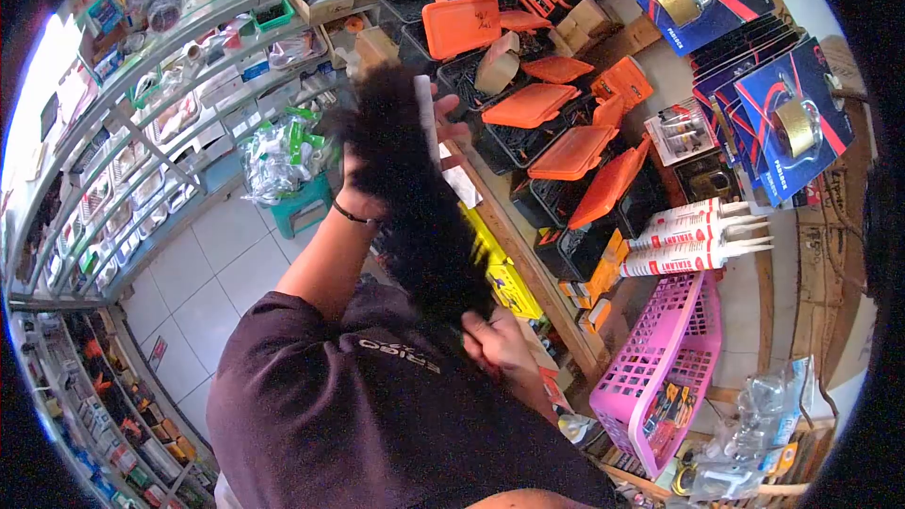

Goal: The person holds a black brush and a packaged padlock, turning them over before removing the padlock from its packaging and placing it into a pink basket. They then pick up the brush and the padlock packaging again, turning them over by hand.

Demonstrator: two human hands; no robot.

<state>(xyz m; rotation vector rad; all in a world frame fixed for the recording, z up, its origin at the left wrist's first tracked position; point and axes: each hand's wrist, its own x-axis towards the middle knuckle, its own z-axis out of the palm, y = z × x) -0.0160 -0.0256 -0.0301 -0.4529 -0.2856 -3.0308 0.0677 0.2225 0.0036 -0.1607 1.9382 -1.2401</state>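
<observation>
A black fluffy duster (429,236) runs across the middle of the head view. My right hand (495,339) is closed round its lower end, in front of my dark shirt. My left hand (443,113), with a dark band on the wrist, is reached out at the duster's far end. Its fingers show beyond a white-edged flat object (426,118) that it grips. Black bristles cover most of that object and much of the hand, so its kind cannot be told.
Black boxes with orange lids (570,153) stand on the counter to the right, with sealant tubes (679,250) and a pink basket (660,368). Padlock cards (768,165) hang beyond. Glass shelving (123,123) lines the left. A green stool (304,205) bears plastic-wrapped goods.
</observation>
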